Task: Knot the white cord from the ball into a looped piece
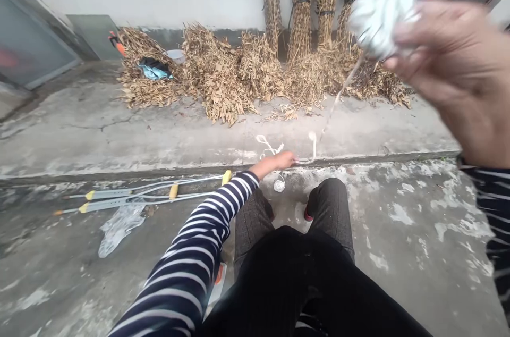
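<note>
High at the right, close to the camera, my right hand (458,47) is closed around a wound ball of white yarn (382,23), slightly blurred. A thin strand (340,93) runs down from it towards the concrete step. My left hand (285,159) reaches low over the step's edge, its fingers pinched on a length of white yarn (305,161). Loose yarn loops (268,141) lie on the step just beyond that hand. On the ground below it sits a small white yarn ball (279,185), between my feet.
Dried plant bundles (223,71) lie along the wall, with tied stalks (302,7) standing behind. Crutches (151,193) and a clear plastic bag (121,225) are on the ground at left. The step edge (378,160) crosses in front of me.
</note>
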The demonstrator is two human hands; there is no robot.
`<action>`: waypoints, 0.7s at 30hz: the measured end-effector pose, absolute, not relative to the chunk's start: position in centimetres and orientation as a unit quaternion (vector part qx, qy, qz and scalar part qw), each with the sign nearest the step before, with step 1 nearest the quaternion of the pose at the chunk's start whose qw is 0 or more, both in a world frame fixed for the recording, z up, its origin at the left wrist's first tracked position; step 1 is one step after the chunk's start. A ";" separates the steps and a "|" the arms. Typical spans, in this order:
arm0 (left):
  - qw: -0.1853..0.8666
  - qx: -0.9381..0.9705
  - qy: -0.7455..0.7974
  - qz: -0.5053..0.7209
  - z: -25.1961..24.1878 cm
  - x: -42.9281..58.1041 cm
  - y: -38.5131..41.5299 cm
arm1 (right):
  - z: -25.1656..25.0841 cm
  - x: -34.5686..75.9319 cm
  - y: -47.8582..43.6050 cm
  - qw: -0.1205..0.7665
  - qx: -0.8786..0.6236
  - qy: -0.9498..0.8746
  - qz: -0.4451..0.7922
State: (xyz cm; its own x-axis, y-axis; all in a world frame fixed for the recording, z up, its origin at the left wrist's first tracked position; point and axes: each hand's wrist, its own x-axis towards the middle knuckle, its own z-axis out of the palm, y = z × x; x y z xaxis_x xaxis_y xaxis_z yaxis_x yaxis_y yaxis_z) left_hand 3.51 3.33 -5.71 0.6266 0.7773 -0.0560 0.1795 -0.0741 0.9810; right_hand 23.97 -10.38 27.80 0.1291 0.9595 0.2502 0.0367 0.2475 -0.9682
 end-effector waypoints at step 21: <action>0.664 0.589 0.222 0.404 6.0 5.0 -4.3 | 16.8 21.1 -5.5 0.581 -0.478 -0.579 0.314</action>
State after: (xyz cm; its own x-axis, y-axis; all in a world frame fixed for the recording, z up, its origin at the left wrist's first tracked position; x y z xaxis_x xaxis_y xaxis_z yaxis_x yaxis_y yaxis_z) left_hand 4.98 -4.35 6.04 0.5744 0.7983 0.1808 -0.2742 -0.0204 0.9614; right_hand 21.13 -5.52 16.82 0.1311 0.9187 0.3726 0.1890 0.3458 -0.9191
